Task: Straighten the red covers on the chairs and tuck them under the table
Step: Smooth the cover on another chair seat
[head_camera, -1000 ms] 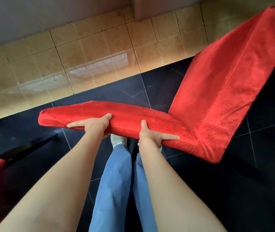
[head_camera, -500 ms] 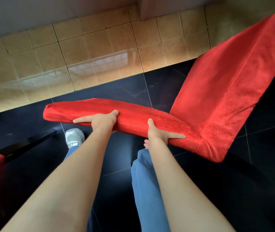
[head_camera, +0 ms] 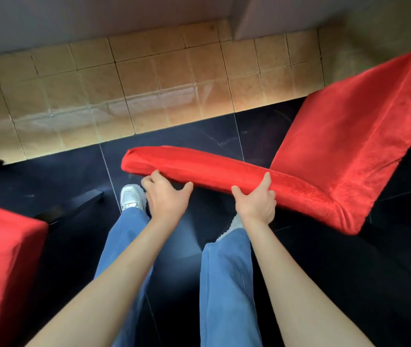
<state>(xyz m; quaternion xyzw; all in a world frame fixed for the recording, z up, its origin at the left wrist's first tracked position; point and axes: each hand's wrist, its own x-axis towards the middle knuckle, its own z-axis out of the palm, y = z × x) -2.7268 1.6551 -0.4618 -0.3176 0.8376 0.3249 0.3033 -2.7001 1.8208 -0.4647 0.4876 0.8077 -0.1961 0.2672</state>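
Both hands meet the near edge of the chair back's red cover (head_camera: 224, 171). On the right hand (head_camera: 255, 204) the grip curls over that edge, thumb on top and fingers wrapped round the underside. On the left hand (head_camera: 166, 196) the grip is looser: fingers spread and bent, their tips touching the cover's lower edge near its left end, thumb pointing along the edge, nothing plainly pinched.

Below the hands are blue trouser legs (head_camera: 224, 284) and a white shoe (head_camera: 131, 196) on the dark floor (head_camera: 337, 284), which lies open to the right and toward the viewer. At the near left stands a second red-covered chair (head_camera: 1, 259), with a dark chair leg (head_camera: 74, 206) just past it.

Beyond the hands, the held chair's seat (head_camera: 349, 151), also under the red cover, runs up to the right edge of the view. Past it the dark tiles end in a straight edge against beige tiles (head_camera: 149, 91), with a grey wall (head_camera: 99, 16) farthest off.
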